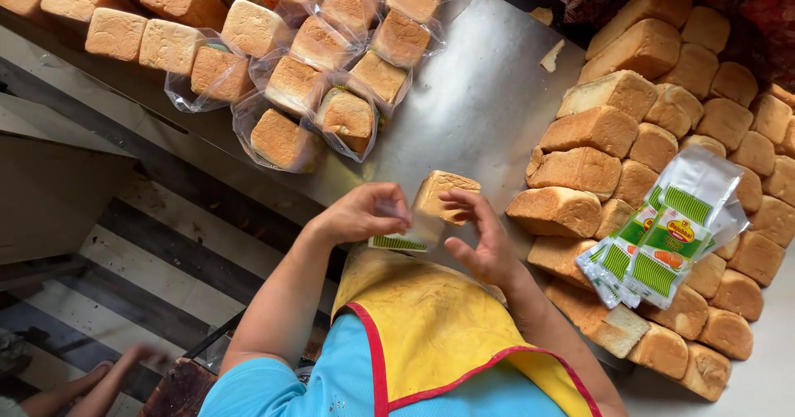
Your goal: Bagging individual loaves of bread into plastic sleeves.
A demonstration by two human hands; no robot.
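- Golden-brown loaves in clear plastic bags (331,86) lie along the far-left edge of the grey steel worktop (472,102), set apart from the bare ones.
- The left hand (362,212) pinches the mouth of a clear, green-striped plastic bag (406,236), holding it open.
- The right hand (480,235), fingers spread, steadies a square, pale-crusted bread loaf (443,195) at the near edge, seemingly at the bag's mouth.
- Unwrapped brown loaves (654,144) fill the right side, with spare green-and-white printed bags (662,235) lying on top, within reach.

Soft daylight, steel glare, perhaps slight blur
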